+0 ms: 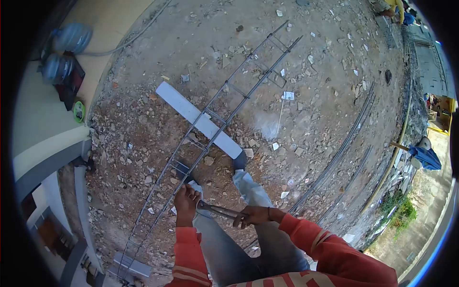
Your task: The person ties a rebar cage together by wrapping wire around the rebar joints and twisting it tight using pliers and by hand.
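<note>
My right hand (254, 216) is closed around the handles of a pair of pincers (221, 210). The pincers' head points left and ends close beside my left hand (186, 200). The fingers of that hand are curled together; whatever they grip is hidden or too small to make out. Just above and left of it runs a rebar cage (210, 125), two long bars joined by several cross ties, slanting from lower left to upper right. A long pale block (184, 106) lies crosswise beneath the cage and props it up.
Rubble covers the ground around my feet. Loose long bars (340, 146) lie to the right. At upper left are water jugs (74, 38) and a green bowl (79, 111). Another pale block (133, 265) sits under the cage's near end. A blue cloth (425, 158) lies far right.
</note>
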Demonstrator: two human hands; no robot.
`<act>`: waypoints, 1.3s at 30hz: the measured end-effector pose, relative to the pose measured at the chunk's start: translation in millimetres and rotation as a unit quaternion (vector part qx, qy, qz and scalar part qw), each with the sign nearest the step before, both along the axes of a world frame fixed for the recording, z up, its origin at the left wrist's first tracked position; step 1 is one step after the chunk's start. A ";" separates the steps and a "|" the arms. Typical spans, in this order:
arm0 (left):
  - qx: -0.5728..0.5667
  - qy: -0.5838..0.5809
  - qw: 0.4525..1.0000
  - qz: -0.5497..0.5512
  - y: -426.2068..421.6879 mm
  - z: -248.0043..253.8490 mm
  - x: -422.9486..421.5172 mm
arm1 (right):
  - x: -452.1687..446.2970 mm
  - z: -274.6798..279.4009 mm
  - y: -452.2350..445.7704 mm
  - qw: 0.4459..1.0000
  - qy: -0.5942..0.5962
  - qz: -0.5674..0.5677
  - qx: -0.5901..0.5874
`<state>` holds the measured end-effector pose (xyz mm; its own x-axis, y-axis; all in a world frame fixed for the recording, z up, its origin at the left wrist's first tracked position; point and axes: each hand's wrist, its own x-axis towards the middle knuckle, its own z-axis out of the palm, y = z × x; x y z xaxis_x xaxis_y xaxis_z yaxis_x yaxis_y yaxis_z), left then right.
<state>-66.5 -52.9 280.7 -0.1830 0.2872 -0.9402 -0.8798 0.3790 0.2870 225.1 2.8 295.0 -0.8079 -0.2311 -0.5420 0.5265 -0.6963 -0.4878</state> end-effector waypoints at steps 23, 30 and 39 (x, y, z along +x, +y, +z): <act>0.100 -0.162 0.981 0.035 -52.9 -54.9 -45.5 | -165.9 -178.6 95.5 0.525 -0.223 -0.064 0.819; 0.113 -0.122 0.979 0.120 -45.9 -65.4 -86.8 | -201.0 -70.3 -64.7 0.970 -0.038 -0.064 0.232; 0.027 -0.019 0.999 -0.020 -58.1 -87.0 -131.3 | -220.3 -44.9 -121.5 0.947 -0.144 -0.258 0.126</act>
<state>-197.9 -110.9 193.7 -0.1356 0.3438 -0.9292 -0.8747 0.3989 0.2753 4.8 -118.7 250.1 -0.5879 0.3202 -0.7428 0.2845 -0.7778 -0.5605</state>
